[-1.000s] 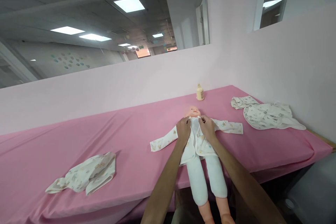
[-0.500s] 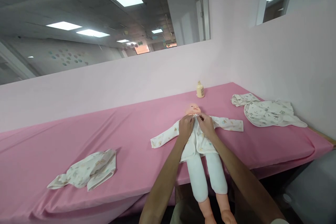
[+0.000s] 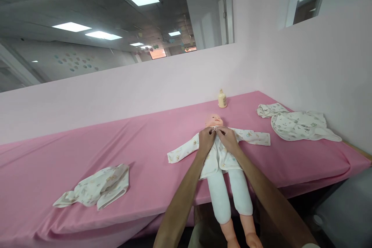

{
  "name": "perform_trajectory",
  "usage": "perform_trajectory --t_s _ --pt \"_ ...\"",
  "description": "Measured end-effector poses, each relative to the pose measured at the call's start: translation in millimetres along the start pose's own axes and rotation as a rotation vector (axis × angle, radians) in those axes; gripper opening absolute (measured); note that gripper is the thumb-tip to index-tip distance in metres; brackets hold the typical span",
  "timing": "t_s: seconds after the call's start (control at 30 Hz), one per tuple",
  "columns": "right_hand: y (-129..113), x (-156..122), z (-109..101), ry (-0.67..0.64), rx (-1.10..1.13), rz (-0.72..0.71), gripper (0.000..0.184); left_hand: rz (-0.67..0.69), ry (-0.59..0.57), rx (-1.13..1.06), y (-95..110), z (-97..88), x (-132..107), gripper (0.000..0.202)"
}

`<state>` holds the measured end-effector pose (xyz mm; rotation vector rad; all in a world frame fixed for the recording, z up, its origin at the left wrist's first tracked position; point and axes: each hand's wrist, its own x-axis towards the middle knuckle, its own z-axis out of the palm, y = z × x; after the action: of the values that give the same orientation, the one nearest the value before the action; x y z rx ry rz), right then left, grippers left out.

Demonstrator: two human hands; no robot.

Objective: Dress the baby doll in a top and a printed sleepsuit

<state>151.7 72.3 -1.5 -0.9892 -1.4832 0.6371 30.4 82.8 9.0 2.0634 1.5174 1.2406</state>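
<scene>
A baby doll (image 3: pixel 214 119) lies on its back on the pink table (image 3: pixel 145 139), legs hanging over the near edge. It wears a white printed jacket (image 3: pixel 221 157) with sleeves spread out to both sides. My left hand (image 3: pixel 206 138) and my right hand (image 3: pixel 228 137) meet at the jacket's collar just below the doll's chin. Both pinch the two front edges of the jacket together there.
A crumpled printed garment (image 3: pixel 95 190) lies at the front left of the table. Two more printed garments (image 3: pixel 299 124) lie at the right by the wall. A small cream bottle (image 3: pixel 222 99) stands at the back behind the doll. Pink walls close the back and right.
Both hands have moved closer together at the collar, drawing the jacket's front edges shut over the doll's chest. The view has tilted slightly.
</scene>
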Motion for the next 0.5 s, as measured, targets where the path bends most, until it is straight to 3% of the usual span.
perform_trajectory --t_s 0.2,0.33,0.5 --pt "-4.6 -1.3 -2.1 -0.057 -0.160 -0.066 0.030 -0.085 -0.089 -0.186 -2.6 -3.7 1.7 0.031" --pt "-4.9 -2.3 -2.5 -0.091 -0.202 -0.092 0.029 -0.130 -0.036 -0.171 -3.8 -0.7 4.7 0.027" --pt "-2.0 -3.9 -1.1 0.015 -0.217 0.019 0.032 -0.150 0.013 -0.121 -3.9 4.0 6.1 0.023"
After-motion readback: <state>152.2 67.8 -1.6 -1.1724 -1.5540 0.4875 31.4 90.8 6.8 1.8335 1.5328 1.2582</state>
